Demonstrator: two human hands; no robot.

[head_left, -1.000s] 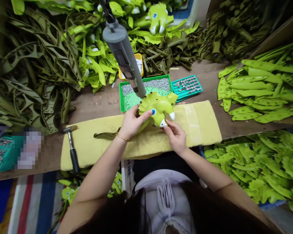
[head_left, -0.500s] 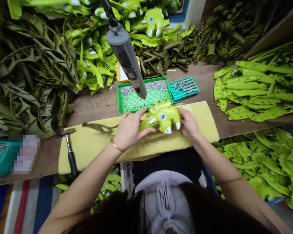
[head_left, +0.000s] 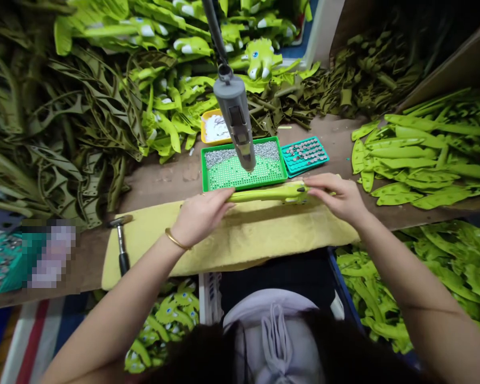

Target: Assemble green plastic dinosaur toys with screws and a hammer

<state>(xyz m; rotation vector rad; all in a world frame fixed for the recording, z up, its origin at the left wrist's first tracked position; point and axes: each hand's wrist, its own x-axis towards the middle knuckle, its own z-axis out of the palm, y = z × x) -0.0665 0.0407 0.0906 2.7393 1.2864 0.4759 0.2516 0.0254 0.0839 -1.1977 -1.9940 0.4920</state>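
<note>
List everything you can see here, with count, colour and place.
towel: one, yellow, table front
toy part: one, lime, held above towel
screw tray: one, green, behind toy part
small tray: one, teal, right of screw tray
dish: one, yellow, behind screw tray
screwdriver: one, grey, hanging over screw tray
hammer: one, black-handled, at towel's left edge
plastic parts: many, green, piled all around
left hand: one, bare, toy part's left end
right hand: one, bare, toy part's right end

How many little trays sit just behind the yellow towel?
3: a yellow tray back left, a green tray in the middle, a teal tray right. More may be hidden.
</note>
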